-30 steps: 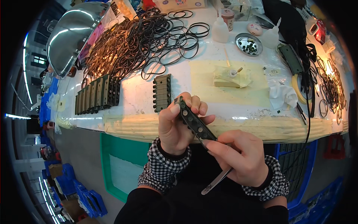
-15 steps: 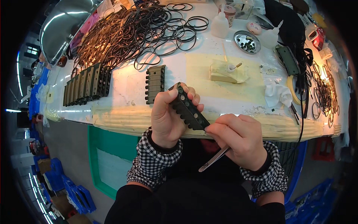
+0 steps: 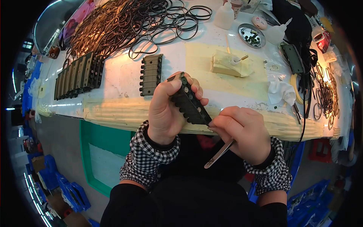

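A dark green ribbed block (image 3: 194, 104) with round spots along one side is gripped in my left hand (image 3: 166, 104), tilted over the table's front edge. My right hand (image 3: 242, 132) is closed at the block's lower end, thumb and forefinger pinched there. Metal tweezers (image 3: 219, 154) are tucked in that same hand and point down toward my body. Whether the pinching fingertips hold a small part is too small to tell. A similar ribbed block (image 3: 152, 74) lies on the table just beyond my left hand.
More ribbed blocks (image 3: 80, 75) stand in a row at left, below a heap of dark bands (image 3: 113, 28). A wrapped yellowish block (image 3: 230, 64), a metal dish (image 3: 242, 33) with small green pieces and a squeeze bottle (image 3: 224, 17) are beyond my right hand. A green bin (image 3: 86, 162) sits below the edge.
The table and its contents have shifted slightly up and left in view. My hands keep the same hold, with the block turned a little steeper.
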Available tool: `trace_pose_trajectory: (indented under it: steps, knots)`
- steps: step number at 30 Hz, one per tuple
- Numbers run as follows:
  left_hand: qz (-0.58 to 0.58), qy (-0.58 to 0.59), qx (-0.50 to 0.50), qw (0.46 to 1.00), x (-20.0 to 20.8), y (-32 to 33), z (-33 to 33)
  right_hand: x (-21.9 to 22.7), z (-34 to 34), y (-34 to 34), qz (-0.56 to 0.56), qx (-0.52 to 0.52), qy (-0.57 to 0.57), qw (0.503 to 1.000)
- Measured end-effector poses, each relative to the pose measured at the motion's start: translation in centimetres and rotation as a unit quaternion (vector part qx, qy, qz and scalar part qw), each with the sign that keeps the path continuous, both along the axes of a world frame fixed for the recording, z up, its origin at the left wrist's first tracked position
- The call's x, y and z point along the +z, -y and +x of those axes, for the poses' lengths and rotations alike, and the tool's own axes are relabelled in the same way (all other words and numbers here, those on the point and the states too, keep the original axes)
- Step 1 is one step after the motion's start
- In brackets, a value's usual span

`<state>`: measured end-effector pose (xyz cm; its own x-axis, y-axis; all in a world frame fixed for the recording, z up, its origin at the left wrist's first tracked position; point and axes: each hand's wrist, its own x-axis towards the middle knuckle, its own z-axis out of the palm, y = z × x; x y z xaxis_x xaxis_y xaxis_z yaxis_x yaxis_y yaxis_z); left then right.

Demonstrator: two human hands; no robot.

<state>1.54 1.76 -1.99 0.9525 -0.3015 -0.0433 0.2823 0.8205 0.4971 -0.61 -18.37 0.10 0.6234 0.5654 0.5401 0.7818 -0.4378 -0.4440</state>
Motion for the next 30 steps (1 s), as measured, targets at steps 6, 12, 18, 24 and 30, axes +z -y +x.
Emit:
trace_pose_trajectory:
  steps: [6, 12, 18, 24, 30]
  knots:
    - [0.03, 0.014, 0.007, 0.999, 0.2, 0.4, 0.0, -0.1, -0.4, 0.6, -0.077, 0.002, 0.04, 0.996]
    - [0.031, 0.003, 0.012, 0.999, 0.5, 0.4, -0.1, -0.6, -1.0, 0.6, -0.059, -0.01, 0.077, 0.995]
    - [0.088, 0.011, 0.009, 0.996, 0.8, 0.6, -0.2, -1.7, -1.0, 0.7, 0.0, -0.016, 0.037, 0.999]
    - [0.077, 0.009, 0.015, 0.997, 0.8, 0.6, -0.3, -2.3, -1.2, 0.6, 0.017, -0.027, 0.047, 0.998]
    - [0.018, 0.003, 0.017, 1.0, 0.3, 0.3, -0.3, -2.4, -1.4, -0.3, 0.091, -0.045, 0.019, 0.995]
